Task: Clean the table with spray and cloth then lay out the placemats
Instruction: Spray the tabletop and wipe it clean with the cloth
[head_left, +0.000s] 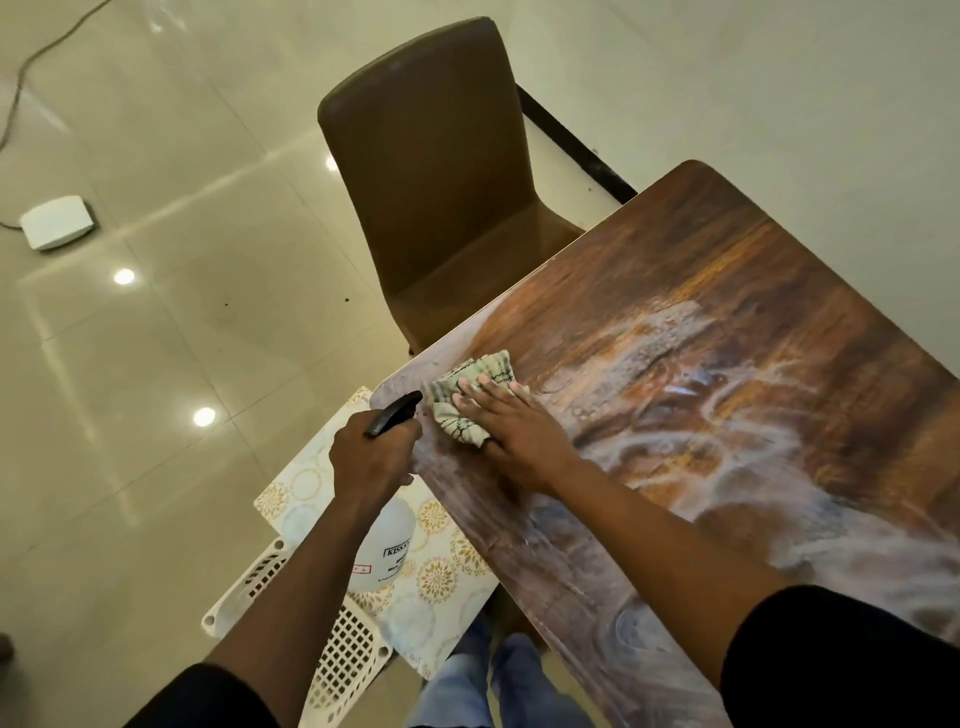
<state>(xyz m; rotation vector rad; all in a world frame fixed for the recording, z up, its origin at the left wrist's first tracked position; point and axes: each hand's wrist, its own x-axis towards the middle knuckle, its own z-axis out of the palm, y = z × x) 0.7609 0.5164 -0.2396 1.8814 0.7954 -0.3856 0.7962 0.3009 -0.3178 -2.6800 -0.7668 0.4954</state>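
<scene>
The wooden table (727, 291) shows wet, foamy streaks across its middle and near side. My right hand (511, 431) presses flat on a crumpled striped cloth (467, 395) near the table's left corner. Beside the table edge my left hand (371, 457) grips a white spray bottle (387, 545) by its black trigger head (392, 413), held off the table. Below the bottle lie patterned placemats (441, 577) with gold circles, resting on a white perforated plastic stool (343, 660).
A brown chair (441, 171) stands pushed in at the table's far left side. A white box (54, 221) with a cable sits on the glossy tiled floor. My jeans-clad legs (493, 680) stand at the table's near corner.
</scene>
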